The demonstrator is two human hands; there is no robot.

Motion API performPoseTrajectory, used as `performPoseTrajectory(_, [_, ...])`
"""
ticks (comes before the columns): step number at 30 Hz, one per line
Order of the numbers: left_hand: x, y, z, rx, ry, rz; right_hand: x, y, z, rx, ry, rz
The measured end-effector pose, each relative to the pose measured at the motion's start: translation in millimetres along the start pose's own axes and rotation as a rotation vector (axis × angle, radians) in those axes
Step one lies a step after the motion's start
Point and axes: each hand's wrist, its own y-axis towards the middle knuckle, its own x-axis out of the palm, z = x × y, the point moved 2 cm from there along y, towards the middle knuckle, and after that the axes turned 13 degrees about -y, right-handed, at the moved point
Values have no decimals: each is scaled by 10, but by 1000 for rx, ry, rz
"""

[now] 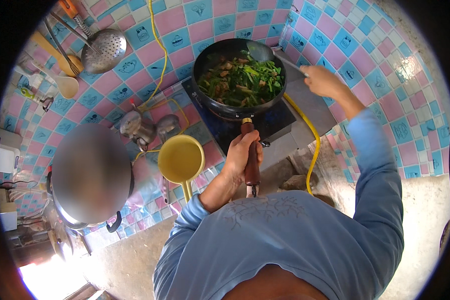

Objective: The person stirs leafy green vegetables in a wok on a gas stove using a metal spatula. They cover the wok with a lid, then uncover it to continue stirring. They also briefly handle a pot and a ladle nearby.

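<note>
My left hand (240,153) grips the dark wooden handle (252,165) of a black wok (199,63). The wok rests on a gas stove with a black top (272,122). Chopped green leafy vegetables (262,73) mixed with small brown pieces, perhaps meat, fill its bottom. In my right hand (320,82), at the wok's right, is the thin handle of a metal spatula (260,51). The spatula's broad head lies over the far right inside of the wok, next to the greens.
A yellow plastic dipper (181,159) stands left of the stove, near metal ladles (140,127). Farther left is a large pot (69,221), its top blurred. A yellow gas hose (315,150) hangs at the stove's right. A skimmer (105,50) and wooden spoons (65,86) hang on the tiled wall.
</note>
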Motion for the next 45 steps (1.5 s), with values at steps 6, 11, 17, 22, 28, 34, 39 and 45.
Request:
performPoseTrajectory(6, [-66, -29, 21, 27, -29, 28, -428, -60, -689, 298, 857, -680])
performPoseTrajectory(11, [-59, -51, 40, 16, -50, 28, -947, -409, -849, 254, 842, -697])
performPoseTrajectory(17, [-34, -66, 65, 14, -24, 39, -1108, -730, -1031, -94, 296, -538])
performPoseTrajectory(22, [-40, -22, 65, 9, -27, 5, -1120, -724, -840, -176, -310, -238])
performPoseTrajectory(28, [-64, -37, 63, 12, -39, 22, -1873, -637, -717, -249, -495, -261])
performPoseTrajectory(34, [-19, -12, 39, 4, -16, -2, -1297, -324, -966, -209, -578, -172])
performPoseTrajectory(39, [-40, -47, 37, 0, -40, 12, -1170, -253, -842, -50, -479, -94])
performPoseTrajectory(45, [9, -32, -11, -9, -47, -3, -850, -73, -609, 67, -316, -193])
